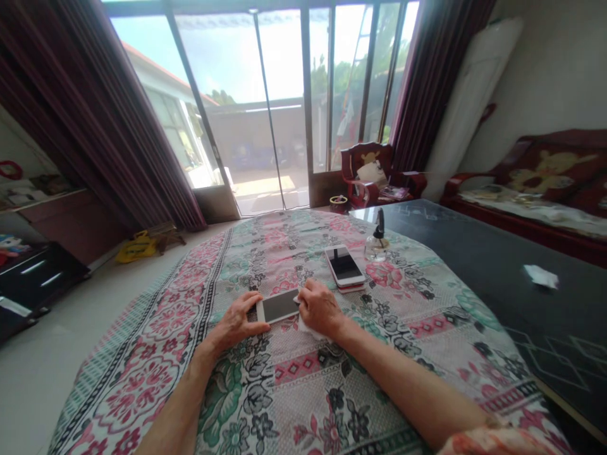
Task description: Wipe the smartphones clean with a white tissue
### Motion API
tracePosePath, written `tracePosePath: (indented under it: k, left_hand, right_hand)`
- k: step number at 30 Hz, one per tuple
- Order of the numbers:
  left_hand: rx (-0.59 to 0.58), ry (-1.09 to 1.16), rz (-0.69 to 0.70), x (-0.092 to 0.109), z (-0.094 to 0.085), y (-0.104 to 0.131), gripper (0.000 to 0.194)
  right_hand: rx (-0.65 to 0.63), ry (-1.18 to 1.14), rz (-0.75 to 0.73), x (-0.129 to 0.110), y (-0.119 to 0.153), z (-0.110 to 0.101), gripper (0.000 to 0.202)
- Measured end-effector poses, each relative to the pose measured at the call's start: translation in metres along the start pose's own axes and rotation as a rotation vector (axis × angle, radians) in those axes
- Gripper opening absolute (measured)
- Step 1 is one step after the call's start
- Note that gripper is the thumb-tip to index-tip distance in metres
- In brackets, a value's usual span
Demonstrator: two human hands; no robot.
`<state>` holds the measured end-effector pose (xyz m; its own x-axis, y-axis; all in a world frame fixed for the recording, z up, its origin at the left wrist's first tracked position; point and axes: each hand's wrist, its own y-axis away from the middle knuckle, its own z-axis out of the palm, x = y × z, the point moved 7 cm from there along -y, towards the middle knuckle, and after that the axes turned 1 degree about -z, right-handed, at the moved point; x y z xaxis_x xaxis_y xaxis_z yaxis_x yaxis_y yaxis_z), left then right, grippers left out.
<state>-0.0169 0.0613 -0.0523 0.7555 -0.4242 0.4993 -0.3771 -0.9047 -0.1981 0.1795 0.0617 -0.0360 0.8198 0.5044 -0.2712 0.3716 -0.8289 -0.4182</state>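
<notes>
A white-framed phone with a dark screen (281,306) lies sideways on the patterned tablecloth. My left hand (238,321) grips its left end between thumb and fingers. At the phone's right end, my right hand (318,308) is closed around a white cloth (310,328), which hangs out below the fingers and touches the screen edge. Beyond my right hand, another white phone (344,265) rests on top of a stack with a reddish edge. Beside that stack stands a clear spray bottle with a black nozzle (378,243).
The flowered tablecloth (322,392) covers a round-edged table. On the right, a dark glossy table (478,253) holds a crumpled white tissue (541,277). Farther back are a red wooden chair (367,170), a sofa, purple curtains and glass doors. A yellow bag (136,247) lies on the floor at left.
</notes>
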Motion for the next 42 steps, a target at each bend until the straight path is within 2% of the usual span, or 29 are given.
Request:
tracePosePath:
  k: [5, 13, 19, 27, 42]
  left_hand:
    - [-0.001, 0.005, 0.010, 0.000, 0.000, 0.000, 0.056]
    - [-0.004, 0.008, -0.016, -0.001, 0.000, 0.000, 0.054]
    - [-0.018, 0.020, -0.019, 0.000, 0.001, 0.001, 0.053]
    - [0.010, 0.041, -0.015, -0.003, 0.002, 0.002, 0.054]
    - [0.060, 0.061, -0.031, -0.007, 0.004, 0.003, 0.054]
  right_hand:
    - [-0.025, 0.009, 0.018, 0.001, 0.004, 0.003, 0.008]
    - [0.041, -0.079, 0.058, 0.011, -0.002, 0.010, 0.015]
    - [-0.008, -0.007, 0.122, 0.013, -0.011, 0.012, 0.022]
    - [0.018, 0.014, 0.118, 0.011, -0.012, 0.009, 0.019]
    - [0.023, 0.026, 0.074, -0.001, 0.016, -0.002, 0.019]
